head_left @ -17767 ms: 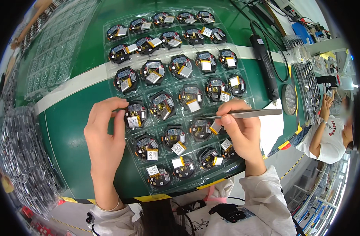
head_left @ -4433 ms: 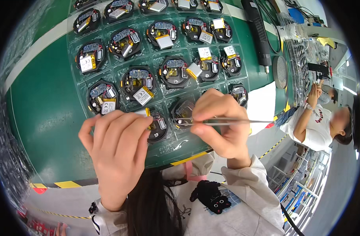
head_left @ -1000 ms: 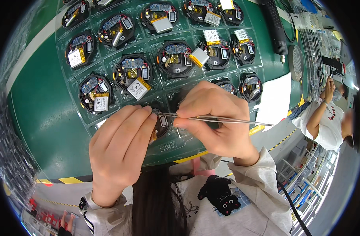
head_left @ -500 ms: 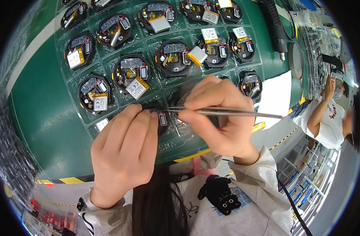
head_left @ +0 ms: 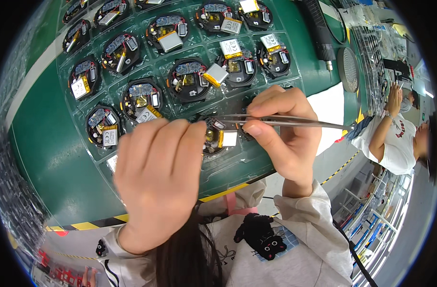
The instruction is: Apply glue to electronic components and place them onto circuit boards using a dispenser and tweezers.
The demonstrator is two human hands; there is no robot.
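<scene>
A clear plastic tray with rows of round black electronic modules lies on the green mat. My right hand pinches metal tweezers, whose tips reach left onto the module in the tray's near row. That module carries a small silver battery with yellow tape. My left hand rests its fingertips on the same module's left side and hides the pockets beneath it.
A black handheld tool and a round metal mesh disc lie at the right of the mat. A white sheet sits by the table edge. Another person in a white shirt works at the far right. Yellow-black tape marks the near edge.
Over the last second the tweezers' tips shifted slightly on the near-row module and my left fingers stayed on it. Earlier, both hands worked on pockets farther up the tray.
</scene>
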